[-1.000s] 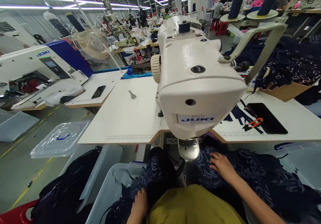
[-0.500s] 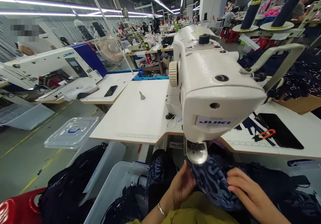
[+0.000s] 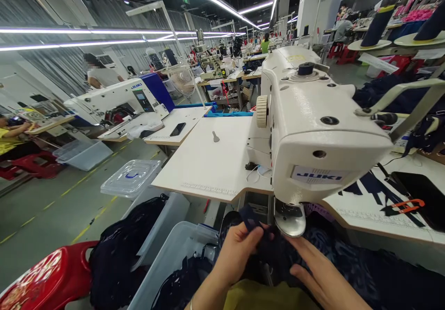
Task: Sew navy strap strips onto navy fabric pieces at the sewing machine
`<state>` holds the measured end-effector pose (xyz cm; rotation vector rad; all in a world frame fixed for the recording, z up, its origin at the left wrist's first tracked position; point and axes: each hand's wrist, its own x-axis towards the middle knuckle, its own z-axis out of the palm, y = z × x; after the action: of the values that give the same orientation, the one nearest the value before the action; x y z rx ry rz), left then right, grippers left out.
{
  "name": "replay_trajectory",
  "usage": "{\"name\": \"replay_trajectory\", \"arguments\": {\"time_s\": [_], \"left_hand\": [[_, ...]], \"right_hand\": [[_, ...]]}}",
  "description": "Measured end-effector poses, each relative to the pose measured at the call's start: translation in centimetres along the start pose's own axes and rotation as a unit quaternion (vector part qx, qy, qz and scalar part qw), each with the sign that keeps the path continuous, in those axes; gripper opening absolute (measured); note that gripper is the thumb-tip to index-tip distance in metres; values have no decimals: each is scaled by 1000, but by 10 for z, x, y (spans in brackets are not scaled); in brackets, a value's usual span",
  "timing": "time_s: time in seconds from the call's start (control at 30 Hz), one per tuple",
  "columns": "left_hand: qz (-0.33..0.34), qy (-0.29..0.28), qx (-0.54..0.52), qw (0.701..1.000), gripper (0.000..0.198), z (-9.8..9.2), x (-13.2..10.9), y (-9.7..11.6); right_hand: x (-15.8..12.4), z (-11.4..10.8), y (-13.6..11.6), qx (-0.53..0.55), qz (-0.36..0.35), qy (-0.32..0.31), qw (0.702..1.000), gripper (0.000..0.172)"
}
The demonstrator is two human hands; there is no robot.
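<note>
My left hand [image 3: 238,249] is closed, its thumb and fingers pinching a dark navy strip of fabric [image 3: 248,217] whose end sticks up above them. My right hand [image 3: 318,270] has its fingers stretched out on dark cloth, with the thumb apart. Its fingertips lie just under the shiny metal guard [image 3: 290,223] of the white JUKI sewing machine [image 3: 327,138]. Between both hands hangs more navy fabric [image 3: 274,249], close below the machine head. A patterned navy garment [image 3: 351,259] spreads to the right of my right hand. The needle area is hidden.
Left of the machine, a white tabletop [image 3: 205,161] carries a small metal piece [image 3: 216,136]. At right lie orange thread snips [image 3: 405,205] and a black phone [image 3: 424,194]. Plastic bins [image 3: 163,259] with dark garments and a red stool [image 3: 52,277] stand at lower left.
My left hand has gone from the patterned fabric to pinching a navy strip. The right hand has moved left under the metal guard, its fingers straighter. The view has turned left.
</note>
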<state>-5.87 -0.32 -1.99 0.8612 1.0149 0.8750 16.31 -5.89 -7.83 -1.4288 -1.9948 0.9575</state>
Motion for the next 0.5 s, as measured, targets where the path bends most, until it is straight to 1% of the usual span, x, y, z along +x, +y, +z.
{"name": "replay_trajectory", "arguments": {"time_s": [0.03, 0.07, 0.13, 0.17, 0.23, 0.3, 0.33, 0.37, 0.4, 0.43, 0.47, 0.5], "left_hand": [[17, -29, 47, 998, 33, 8, -7, 7], [51, -60, 111, 991, 28, 15, -12, 12], [123, -93, 214, 965, 21, 26, -17, 21], [150, -93, 240, 954, 19, 30, -17, 23], [158, -81, 240, 954, 20, 35, -14, 25], [133, -84, 230, 960, 27, 39, -8, 23], [128, -82, 240, 959, 32, 40, -4, 22], [145, -72, 263, 951, 36, 40, -1, 20], [189, -48, 297, 935, 39, 40, 2, 18], [257, -7, 337, 905, 41, 40, 6, 16], [339, 40, 381, 859, 40, 40, 8, 15], [421, 77, 423, 799, 37, 40, 10, 14]], "right_hand": [[5, 0, -11, 30, -23, -2, 999, 55], [9, 0, -21, 58, -36, 4, 998, 51], [13, -4, -35, 104, -25, 34, 994, 41], [13, -7, -39, 118, -7, 57, 991, 37], [11, -17, -43, 126, 23, 104, 986, 30], [9, -29, -45, 117, 40, 144, 982, 25], [9, -35, -46, 109, 51, 165, 979, 25], [10, -40, -47, 97, 64, 182, 976, 26], [12, -45, -47, 82, 80, 198, 973, 28], [15, -50, -46, 67, 96, 211, 970, 30], [19, -53, -45, 52, 108, 218, 969, 31], [23, -56, -43, 42, 116, 217, 968, 32]]}}
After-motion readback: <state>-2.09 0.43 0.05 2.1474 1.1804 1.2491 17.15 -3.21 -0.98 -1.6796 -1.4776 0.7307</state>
